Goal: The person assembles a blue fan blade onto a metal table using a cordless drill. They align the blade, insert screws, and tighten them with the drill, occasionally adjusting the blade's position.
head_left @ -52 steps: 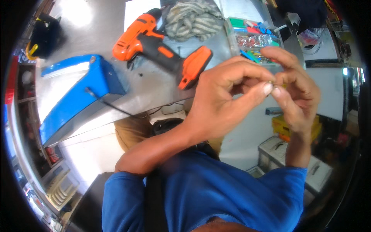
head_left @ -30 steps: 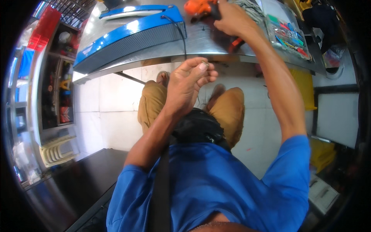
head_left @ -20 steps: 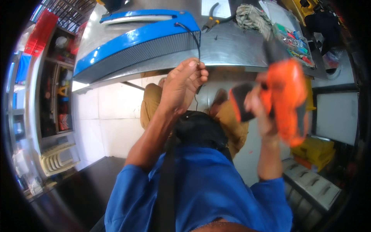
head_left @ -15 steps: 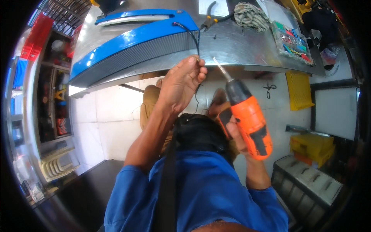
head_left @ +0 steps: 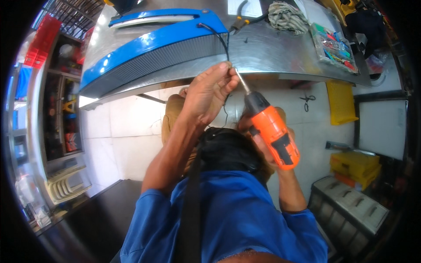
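Between thumb and fingertips, my left hand [head_left: 210, 87] pinches the end of a black cable [head_left: 218, 36] just off the bench's front edge. The cable comes out of a hole in a long blue housing [head_left: 153, 46] with a ribbed grey side, lying on the bench. Wrapped round the handle of an orange and black cordless drill [head_left: 272, 133] is my right hand [head_left: 263, 149]. The slender bit [head_left: 241, 81] of the drill points up and left, its tip right at my left fingertips. Whatever small part sits at the cable's end is hidden by my fingers.
The metal bench [head_left: 272, 52] carries pliers with yellow-marked handles [head_left: 241, 19], a striped rag [head_left: 287, 17] and a box of small coloured parts [head_left: 333, 48]. Scissors [head_left: 308, 102] lie on the floor beneath. A yellow crate [head_left: 341, 103] and grey case [head_left: 348, 204] stand at right.
The drill has moved left, bringing its bit's tip from a gap away up to my left fingertips. My left hand keeps its pinch, almost still.
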`<state>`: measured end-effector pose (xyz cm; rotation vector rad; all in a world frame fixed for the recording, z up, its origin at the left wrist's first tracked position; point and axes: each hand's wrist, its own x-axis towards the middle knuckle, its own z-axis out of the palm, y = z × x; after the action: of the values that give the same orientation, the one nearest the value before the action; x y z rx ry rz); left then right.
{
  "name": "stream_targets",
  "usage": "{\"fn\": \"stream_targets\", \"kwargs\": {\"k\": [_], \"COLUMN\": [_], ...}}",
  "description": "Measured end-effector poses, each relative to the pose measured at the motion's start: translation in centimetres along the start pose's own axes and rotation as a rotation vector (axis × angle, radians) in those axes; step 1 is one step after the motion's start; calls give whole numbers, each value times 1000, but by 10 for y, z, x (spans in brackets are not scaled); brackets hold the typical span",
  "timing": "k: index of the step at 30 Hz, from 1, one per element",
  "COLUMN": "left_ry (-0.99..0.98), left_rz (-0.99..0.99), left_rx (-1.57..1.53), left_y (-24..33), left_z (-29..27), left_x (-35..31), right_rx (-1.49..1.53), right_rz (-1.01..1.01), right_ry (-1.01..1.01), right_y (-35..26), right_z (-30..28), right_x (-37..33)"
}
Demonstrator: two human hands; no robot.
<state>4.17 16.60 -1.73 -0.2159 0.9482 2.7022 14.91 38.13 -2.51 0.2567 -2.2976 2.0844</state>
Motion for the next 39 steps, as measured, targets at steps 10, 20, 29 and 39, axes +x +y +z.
{"fn": "stream_targets", "kwargs": {"k": [10,20,29,39], "left_ry": [9,-97,-24,84], "left_rz": [40,127,667,1035], "left_rx": [-139,90,1496,1724], "left_y": [-8,-17,-17,-25], "left_z": [15,75,63,51], "left_x": [-12,35,102,101], "right_rx": [-70,368,688,649], "right_rz": [106,100,169,53], "right_ry": [86,130,283,254], "right_y": [6,9,32,30], "right_z": [6,6,-12,-31], "right_x": [-6,24,66,69]}}
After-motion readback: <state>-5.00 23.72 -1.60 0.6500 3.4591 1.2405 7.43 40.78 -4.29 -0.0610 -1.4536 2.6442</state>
